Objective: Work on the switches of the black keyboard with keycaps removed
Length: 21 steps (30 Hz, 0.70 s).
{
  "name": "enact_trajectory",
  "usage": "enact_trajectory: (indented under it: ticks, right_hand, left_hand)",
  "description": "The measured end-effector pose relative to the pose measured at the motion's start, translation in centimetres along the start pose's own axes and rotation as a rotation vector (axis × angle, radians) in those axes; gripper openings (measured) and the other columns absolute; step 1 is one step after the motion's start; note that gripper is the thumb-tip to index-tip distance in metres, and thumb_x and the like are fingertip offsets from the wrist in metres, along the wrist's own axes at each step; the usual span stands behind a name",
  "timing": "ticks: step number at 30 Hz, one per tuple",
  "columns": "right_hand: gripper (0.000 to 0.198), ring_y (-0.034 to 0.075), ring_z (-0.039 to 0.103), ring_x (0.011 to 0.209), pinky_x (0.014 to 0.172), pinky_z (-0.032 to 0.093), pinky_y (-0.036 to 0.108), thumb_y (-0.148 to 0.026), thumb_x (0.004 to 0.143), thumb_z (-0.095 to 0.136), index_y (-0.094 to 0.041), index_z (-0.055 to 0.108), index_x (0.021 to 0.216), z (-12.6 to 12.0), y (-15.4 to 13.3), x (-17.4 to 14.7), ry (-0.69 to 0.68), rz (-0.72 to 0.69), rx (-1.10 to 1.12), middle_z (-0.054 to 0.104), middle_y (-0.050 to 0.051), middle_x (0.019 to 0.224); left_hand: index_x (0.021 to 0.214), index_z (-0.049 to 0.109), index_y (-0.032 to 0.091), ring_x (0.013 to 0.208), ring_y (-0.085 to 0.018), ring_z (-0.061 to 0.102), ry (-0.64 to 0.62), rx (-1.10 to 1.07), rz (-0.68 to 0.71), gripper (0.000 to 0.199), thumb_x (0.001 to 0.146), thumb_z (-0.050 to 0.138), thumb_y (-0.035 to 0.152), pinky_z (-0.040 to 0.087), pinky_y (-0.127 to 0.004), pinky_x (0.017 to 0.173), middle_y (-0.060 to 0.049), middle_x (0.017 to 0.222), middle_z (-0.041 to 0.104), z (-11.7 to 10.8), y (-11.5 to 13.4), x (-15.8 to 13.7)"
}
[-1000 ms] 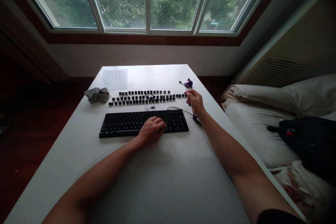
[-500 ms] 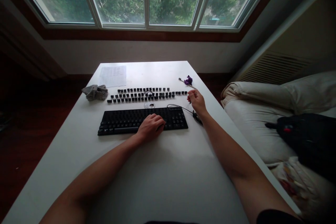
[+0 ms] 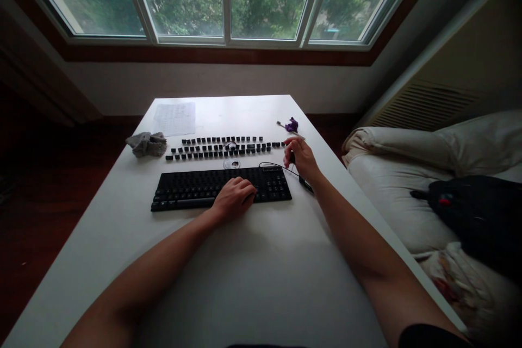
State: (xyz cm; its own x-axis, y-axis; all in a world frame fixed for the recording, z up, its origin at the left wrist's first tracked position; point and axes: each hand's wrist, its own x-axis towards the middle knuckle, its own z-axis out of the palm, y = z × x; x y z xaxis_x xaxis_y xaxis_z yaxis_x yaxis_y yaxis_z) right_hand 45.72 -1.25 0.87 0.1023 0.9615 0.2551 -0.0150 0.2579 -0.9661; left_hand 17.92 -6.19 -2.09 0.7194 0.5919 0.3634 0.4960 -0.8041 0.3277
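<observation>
A black keyboard (image 3: 191,187) lies across the white table. My left hand (image 3: 234,196) rests over its lower right part, fingers bent together and touching it; what lies under the fingertips is hidden. Just past the keyboard's upper right corner is my right hand (image 3: 302,157), raised above the table with curled fingers closed on a small dark tool (image 3: 292,158). Thin wire-like strands show below it, so it looks like a keycap puller. Behind the keyboard, loose black keycaps (image 3: 210,154) stand in 3 rows, the middle row reaching toward my right hand.
A clear round lid-like dish (image 3: 231,164) sits behind the keyboard. A black cable (image 3: 271,163) runs to a dark bundle (image 3: 305,184) by my right wrist. Also on the table are a grey cloth (image 3: 147,144), a printed sheet (image 3: 174,118), a purple cloth (image 3: 292,124) and a thin brush (image 3: 280,123).
My right hand has shifted slightly left and turned, now showing more of the small dark tool between its fingers. My left hand has stayed on the keyboard.
</observation>
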Motion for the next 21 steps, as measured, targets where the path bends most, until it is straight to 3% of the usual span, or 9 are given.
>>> enact_trajectory:
  ticks: [3, 6, 10, 16, 21]
  right_hand:
    - [0.040, 0.010, 0.051, 0.040, 0.036, 0.038, 0.021, -0.064, 0.089, 0.059, -0.026, 0.051, 0.096, 1.5, -0.9, -0.7, -0.084, 0.017, 0.074, 0.053, -0.007, 0.062]
    - [0.039, 0.011, 0.055, 0.045, 0.042, 0.043, 0.023, -0.062, 0.089, 0.061, -0.024, 0.052, 0.089, 2.6, -1.5, -1.2, -0.094, 0.004, 0.054, 0.052, -0.006, 0.060]
    - [0.036, 0.014, 0.060, 0.059, 0.058, 0.052, 0.028, -0.060, 0.089, 0.061, -0.023, 0.057, 0.091, 3.3, -1.9, -1.5, -0.071, 0.004, 0.070, 0.056, -0.003, 0.065]
    - [0.040, 0.012, 0.045, 0.049, 0.046, 0.042, 0.026, -0.063, 0.091, 0.057, -0.024, 0.053, 0.081, 3.7, -1.1, -1.4, -0.010, 0.042, 0.210, 0.043, -0.004, 0.059]
    - [0.046, 0.012, 0.049, 0.053, 0.051, 0.046, 0.027, -0.069, 0.091, 0.052, -0.025, 0.051, 0.079, 4.1, -0.7, -1.2, 0.068, -0.021, 0.195, 0.046, -0.003, 0.063]
  left_hand:
    - [0.099, 0.066, 0.021, 0.096, -0.020, 0.057, -0.005, 0.000, 0.002, 0.015, 0.097, 0.052, 0.025, 0.045, -0.038, 0.091, -0.006, 0.102, 0.068, 0.1, 0.0, 0.0]
    - [0.099, 0.066, 0.021, 0.096, -0.021, 0.056, -0.009, 0.002, -0.001, 0.015, 0.097, 0.052, 0.025, 0.045, -0.038, 0.092, -0.006, 0.102, 0.068, 0.0, 0.1, 0.1]
    - [0.099, 0.066, 0.022, 0.096, -0.021, 0.056, -0.011, 0.004, -0.001, 0.015, 0.097, 0.052, 0.025, 0.045, -0.038, 0.091, -0.005, 0.102, 0.069, -0.1, 0.2, 0.1]
    - [0.099, 0.066, 0.022, 0.095, -0.021, 0.057, -0.003, -0.002, 0.000, 0.015, 0.097, 0.051, 0.025, 0.046, -0.038, 0.091, -0.006, 0.101, 0.068, -0.1, 0.1, 0.1]
    - [0.098, 0.066, 0.022, 0.095, -0.020, 0.057, -0.001, 0.007, 0.003, 0.015, 0.097, 0.052, 0.025, 0.046, -0.038, 0.091, -0.006, 0.100, 0.068, 0.0, 0.1, 0.1]
